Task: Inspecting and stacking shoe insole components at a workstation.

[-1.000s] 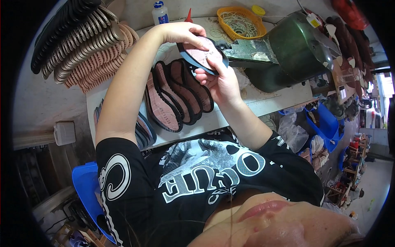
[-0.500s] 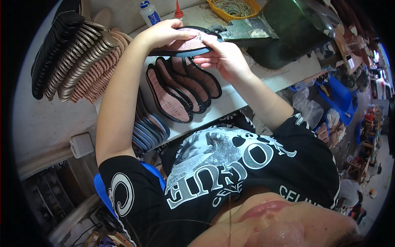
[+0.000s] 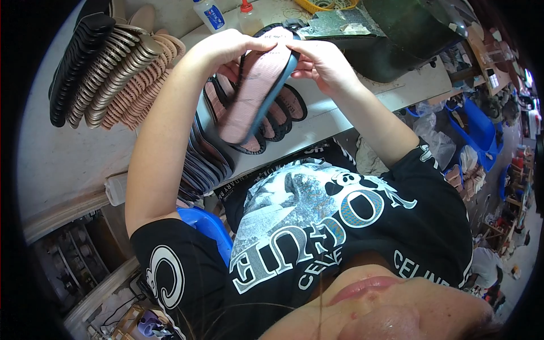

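I hold a pink shoe insole with a dark blue-black rim (image 3: 258, 90) up over the white workbench (image 3: 323, 122), its pink face toward me and tilted on its long axis. My left hand (image 3: 224, 48) grips its upper left edge. My right hand (image 3: 320, 62) pinches its upper right end. Under the insole, several more pink insoles with dark rims (image 3: 277, 122) lie side by side on the bench.
Rows of tan and black soles (image 3: 107, 73) stand stacked at the left. Two glue bottles (image 3: 226, 14) stand at the back of the bench beside a dark green machine (image 3: 408, 34). A blue stool (image 3: 207, 224) is below. Blue bins (image 3: 481, 127) and bags sit at right.
The insole has swung from lying flat across between my hands to standing lengthwise with its pink face toward me. The view has shifted down and closer.
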Available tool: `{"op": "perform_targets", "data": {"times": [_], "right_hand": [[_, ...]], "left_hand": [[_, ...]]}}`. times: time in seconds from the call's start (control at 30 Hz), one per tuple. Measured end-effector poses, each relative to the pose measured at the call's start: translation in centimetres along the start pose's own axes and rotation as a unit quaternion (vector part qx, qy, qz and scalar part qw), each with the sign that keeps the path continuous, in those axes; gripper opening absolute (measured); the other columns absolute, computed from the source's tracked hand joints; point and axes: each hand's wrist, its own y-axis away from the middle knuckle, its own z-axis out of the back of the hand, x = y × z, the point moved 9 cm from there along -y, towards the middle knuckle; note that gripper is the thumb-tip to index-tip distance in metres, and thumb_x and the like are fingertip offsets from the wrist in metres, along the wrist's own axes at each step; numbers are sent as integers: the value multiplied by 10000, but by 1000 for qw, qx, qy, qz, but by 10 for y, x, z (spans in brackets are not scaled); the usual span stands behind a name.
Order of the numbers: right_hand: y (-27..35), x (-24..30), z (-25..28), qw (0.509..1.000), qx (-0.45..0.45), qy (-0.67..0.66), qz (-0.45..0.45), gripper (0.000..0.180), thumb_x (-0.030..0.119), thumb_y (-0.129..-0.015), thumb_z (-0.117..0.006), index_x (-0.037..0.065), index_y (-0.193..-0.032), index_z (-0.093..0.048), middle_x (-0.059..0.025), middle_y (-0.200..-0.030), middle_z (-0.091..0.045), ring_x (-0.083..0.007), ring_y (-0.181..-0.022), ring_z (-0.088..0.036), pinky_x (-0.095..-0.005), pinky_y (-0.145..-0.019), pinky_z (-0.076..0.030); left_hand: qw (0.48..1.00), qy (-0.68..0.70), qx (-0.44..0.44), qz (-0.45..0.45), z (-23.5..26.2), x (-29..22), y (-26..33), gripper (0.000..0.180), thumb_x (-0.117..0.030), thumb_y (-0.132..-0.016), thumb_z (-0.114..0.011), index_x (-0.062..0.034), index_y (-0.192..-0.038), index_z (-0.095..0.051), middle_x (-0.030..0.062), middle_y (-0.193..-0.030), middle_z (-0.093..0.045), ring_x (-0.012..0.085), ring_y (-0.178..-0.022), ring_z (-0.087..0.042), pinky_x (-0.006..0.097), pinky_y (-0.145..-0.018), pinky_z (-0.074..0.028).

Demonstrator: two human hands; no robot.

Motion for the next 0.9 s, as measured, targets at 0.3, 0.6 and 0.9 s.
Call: {"op": "perform_targets", "data": {"times": [0.3,0.6,0.9], "right_hand": [[23,0,-2,995,73,64,-22,275,207,-773,-739,-6,-940,-685,-45,-836,-664,-84,-747,-600,-227,-700,-484],[2,1,4,996,75,46,-6,270,212,-806,-709,-31,-912,-661,-60,-830,-660,-82,-701,-602,-218,-634,-487],[75,-33,2,985,117,-6,-126,279,205,-848,-648,-46,-967,-626,-158,-817,-675,-172,-672,-671,-273,-629,-558]], "left_hand": [[983,166,55,48,-35,-6,17,527,-536,-806,-613,-14,-871,-647,78,-603,-617,128,-469,-593,223,-456,-499],[965,260,-23,9,-23,6,8,345,-372,-718,-770,-59,-728,-628,-12,-539,-562,31,-414,-451,153,-415,-394],[947,306,-98,22,-12,11,2,323,-373,-730,-766,-104,-673,-597,-83,-495,-465,10,-407,-406,164,-394,-294]]}}
